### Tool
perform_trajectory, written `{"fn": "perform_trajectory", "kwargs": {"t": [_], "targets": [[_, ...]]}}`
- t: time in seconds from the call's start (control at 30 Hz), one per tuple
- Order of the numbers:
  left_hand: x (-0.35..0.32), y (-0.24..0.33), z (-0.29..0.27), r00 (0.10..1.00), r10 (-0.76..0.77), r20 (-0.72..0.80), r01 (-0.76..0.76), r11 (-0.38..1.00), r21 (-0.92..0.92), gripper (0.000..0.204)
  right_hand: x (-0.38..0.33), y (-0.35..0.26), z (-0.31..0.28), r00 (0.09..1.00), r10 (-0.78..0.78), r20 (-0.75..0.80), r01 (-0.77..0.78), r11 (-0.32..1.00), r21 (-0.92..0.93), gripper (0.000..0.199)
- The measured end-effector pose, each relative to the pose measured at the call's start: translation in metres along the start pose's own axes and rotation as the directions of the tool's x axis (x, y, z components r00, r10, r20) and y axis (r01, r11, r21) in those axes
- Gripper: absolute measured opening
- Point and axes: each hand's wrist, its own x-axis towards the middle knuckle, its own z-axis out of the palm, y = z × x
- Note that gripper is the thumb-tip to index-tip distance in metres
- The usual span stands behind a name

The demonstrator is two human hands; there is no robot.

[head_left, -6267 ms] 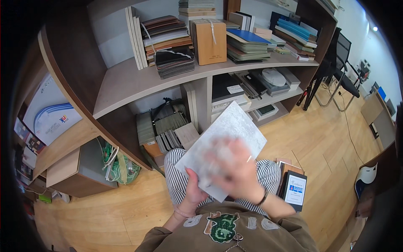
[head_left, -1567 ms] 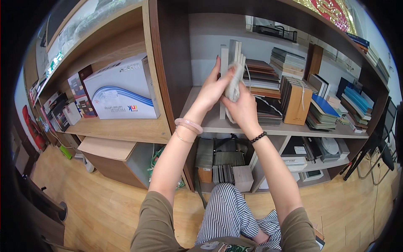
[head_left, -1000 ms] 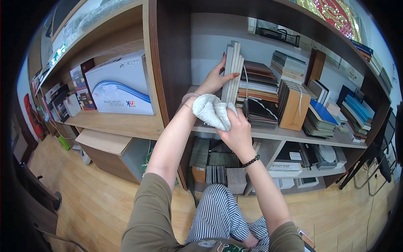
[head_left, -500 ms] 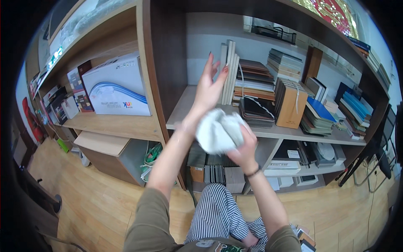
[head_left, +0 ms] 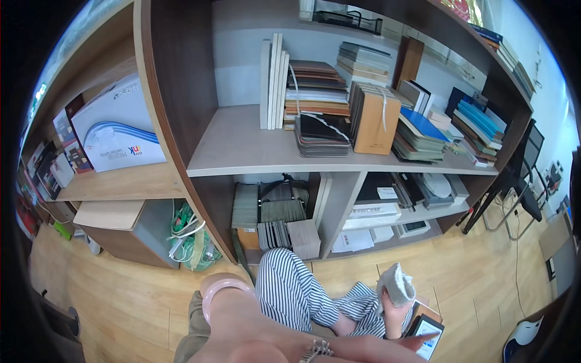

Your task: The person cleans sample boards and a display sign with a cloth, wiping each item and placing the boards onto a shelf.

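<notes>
At the lower right, my right hand (head_left: 395, 313) is closed around a crumpled whitish cloth (head_left: 397, 284), holding it up beside my striped trouser leg. My left forearm, large and close to the view, crosses the lower edge toward the right and hides part of my right arm. A pink bangle (head_left: 227, 284) and a beaded bracelet (head_left: 318, 349) show there. Of my left hand (head_left: 420, 342), only outstretched fingers are visible, beside my right forearm and over a dark-edged tablet-like thing (head_left: 428, 330) on the floor; it seems to hold nothing.
Ahead stands a shelf unit (head_left: 254, 160) with upright white boards (head_left: 274, 85), stacked sample boards (head_left: 318, 91), a tied wooden block bundle (head_left: 376, 121) and blue-topped books (head_left: 420, 130). A boxed item (head_left: 121, 130) and green cables (head_left: 193, 242) are on the left. A chair (head_left: 523, 187) stands right.
Both hands have come down from the shelf toward the lower right. The cloth stays in my right hand, while my left arm now crosses my body. The view has shifted.
</notes>
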Motion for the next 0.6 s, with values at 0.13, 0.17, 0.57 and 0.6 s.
{"fn": "perform_trajectory", "kwargs": {"t": [0.13, 0.17, 0.57, 0.6], "targets": [[0.001, -0.027, 0.019, 0.96, 0.2, -0.196, -0.219, 0.972, -0.083, 0.043, -0.013, 0.015, -0.028, 0.968, 0.235, -0.089, -0.222, 0.965, 0.137, 0.045], [-0.002, -0.024, 0.017, 0.962, 0.192, -0.192, -0.212, 0.973, -0.087, 0.044, -0.015, 0.019, -0.031, 0.974, 0.202, -0.105, -0.192, 0.976, 0.099, 0.044], [0.007, -0.033, 0.017, 0.986, 0.102, -0.135, -0.118, 0.986, -0.114, 0.046, -0.018, -0.013, -0.032, 0.987, 0.096, -0.125, -0.093, 0.995, 0.032, 0.035], [0.009, -0.036, 0.017, 0.987, 0.097, -0.131, -0.113, 0.987, -0.118, 0.046, -0.017, -0.013, -0.035, 0.986, 0.097, -0.137, -0.094, 0.995, 0.029, 0.035]]}}
